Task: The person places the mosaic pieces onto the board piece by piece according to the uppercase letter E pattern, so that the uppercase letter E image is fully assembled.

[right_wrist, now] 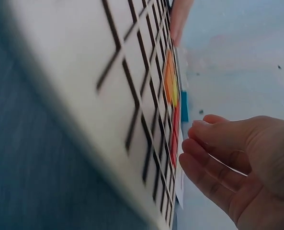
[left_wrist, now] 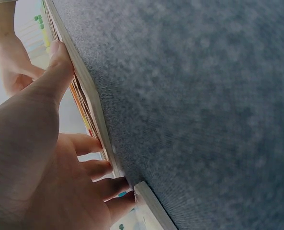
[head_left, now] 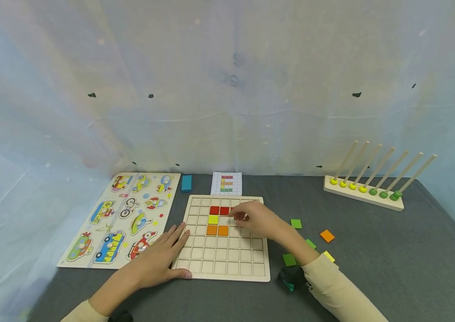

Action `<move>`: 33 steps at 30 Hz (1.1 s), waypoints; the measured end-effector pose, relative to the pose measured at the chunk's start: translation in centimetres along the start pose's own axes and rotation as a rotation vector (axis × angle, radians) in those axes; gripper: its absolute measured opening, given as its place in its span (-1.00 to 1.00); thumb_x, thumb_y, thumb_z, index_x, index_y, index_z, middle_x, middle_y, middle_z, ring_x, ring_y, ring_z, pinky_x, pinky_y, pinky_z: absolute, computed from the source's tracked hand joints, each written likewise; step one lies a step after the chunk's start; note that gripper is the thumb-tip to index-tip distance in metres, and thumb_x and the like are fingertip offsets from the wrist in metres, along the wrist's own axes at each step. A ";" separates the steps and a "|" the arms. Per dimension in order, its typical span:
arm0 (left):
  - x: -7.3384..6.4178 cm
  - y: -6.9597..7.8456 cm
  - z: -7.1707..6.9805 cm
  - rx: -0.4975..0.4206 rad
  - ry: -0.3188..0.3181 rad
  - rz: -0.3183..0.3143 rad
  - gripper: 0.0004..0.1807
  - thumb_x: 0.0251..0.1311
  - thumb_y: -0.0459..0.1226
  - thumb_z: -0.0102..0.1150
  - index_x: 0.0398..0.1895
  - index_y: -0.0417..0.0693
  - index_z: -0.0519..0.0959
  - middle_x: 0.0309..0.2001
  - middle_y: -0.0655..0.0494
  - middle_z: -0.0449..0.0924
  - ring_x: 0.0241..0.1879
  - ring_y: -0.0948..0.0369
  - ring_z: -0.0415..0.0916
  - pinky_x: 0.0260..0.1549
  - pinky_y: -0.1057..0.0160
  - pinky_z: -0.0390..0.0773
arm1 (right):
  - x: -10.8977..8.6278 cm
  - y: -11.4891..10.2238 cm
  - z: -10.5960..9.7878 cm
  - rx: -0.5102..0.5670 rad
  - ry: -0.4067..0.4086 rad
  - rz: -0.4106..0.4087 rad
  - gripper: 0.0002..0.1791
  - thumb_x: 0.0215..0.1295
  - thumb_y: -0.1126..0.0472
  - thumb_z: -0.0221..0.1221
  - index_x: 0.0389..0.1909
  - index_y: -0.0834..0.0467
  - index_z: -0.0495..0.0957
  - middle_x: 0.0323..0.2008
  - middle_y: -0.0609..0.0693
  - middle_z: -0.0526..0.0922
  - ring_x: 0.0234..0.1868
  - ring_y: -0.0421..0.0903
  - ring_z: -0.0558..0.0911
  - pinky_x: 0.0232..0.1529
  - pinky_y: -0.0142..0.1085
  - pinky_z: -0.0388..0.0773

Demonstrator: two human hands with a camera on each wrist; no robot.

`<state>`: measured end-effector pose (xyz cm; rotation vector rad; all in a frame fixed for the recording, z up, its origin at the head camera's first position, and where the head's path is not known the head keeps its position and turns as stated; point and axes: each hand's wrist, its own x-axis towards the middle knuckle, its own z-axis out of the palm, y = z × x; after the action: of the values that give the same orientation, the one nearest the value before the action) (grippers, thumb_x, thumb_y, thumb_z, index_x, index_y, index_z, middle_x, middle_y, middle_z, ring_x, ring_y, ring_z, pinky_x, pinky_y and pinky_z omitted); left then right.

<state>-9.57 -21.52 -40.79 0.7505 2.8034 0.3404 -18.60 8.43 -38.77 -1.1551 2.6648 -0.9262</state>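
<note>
A square wooden grid board (head_left: 231,255) lies on the dark table. My left hand (head_left: 159,258) rests along its left edge, fingers spread, with the thumb at the near corner. On the board are red tiles (head_left: 224,210) in a row, one yellow tile (head_left: 213,219) below and two orange tiles (head_left: 222,230) under that. My right hand (head_left: 256,218) is over the board with bent fingers, their tips beside the right end of the red row. In the right wrist view, nothing shows between the thumb and fingers (right_wrist: 213,175). A patterned card (head_left: 227,184) lies behind the board.
Left of the board is a vehicle picture puzzle (head_left: 130,223), with a blue block (head_left: 186,183) near its far corner. Loose green tiles (head_left: 296,223), an orange tile (head_left: 327,235) and a yellow tile (head_left: 329,256) lie near my right forearm. A peg stand with beads (head_left: 364,193) stands far right.
</note>
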 end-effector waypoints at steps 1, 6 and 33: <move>0.0 0.0 0.0 0.001 0.000 0.000 0.15 0.07 0.44 0.02 0.53 -0.15 0.08 0.55 -0.14 -0.12 0.50 -0.18 -0.12 0.39 -0.18 0.06 | -0.4 0.3 -0.3 -0.002 0.007 0.010 -0.77 0.26 0.38 0.27 -0.06 0.25 0.67 -0.23 0.01 0.70 -0.24 -0.17 0.61 -0.17 -0.30 0.61; 0.1 -0.1 0.0 0.009 -0.004 -0.002 0.16 0.06 0.45 0.01 0.53 -0.14 0.08 0.55 -0.13 -0.13 0.50 -0.18 -0.13 0.39 -0.18 0.06 | -2.7 1.9 -1.9 0.000 0.039 0.040 -0.74 0.28 0.37 0.26 -0.02 0.24 0.65 -0.21 0.02 0.69 -0.22 -0.17 0.62 -0.17 -0.29 0.63; 0.2 -0.1 0.0 0.000 -0.015 -0.015 0.17 0.05 0.46 0.00 0.54 -0.14 0.07 0.56 -0.12 -0.15 0.50 -0.17 -0.15 0.39 -0.19 0.04 | -15.5 9.0 -9.0 -0.026 -0.033 0.274 -0.60 0.16 0.57 0.20 0.03 0.27 0.61 -0.09 0.06 0.69 -0.08 0.05 0.66 -0.11 -0.20 0.64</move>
<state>-9.74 -21.47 -40.87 0.7283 2.7939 0.3311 -16.08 28.30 -38.84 -0.7737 2.7234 -0.8186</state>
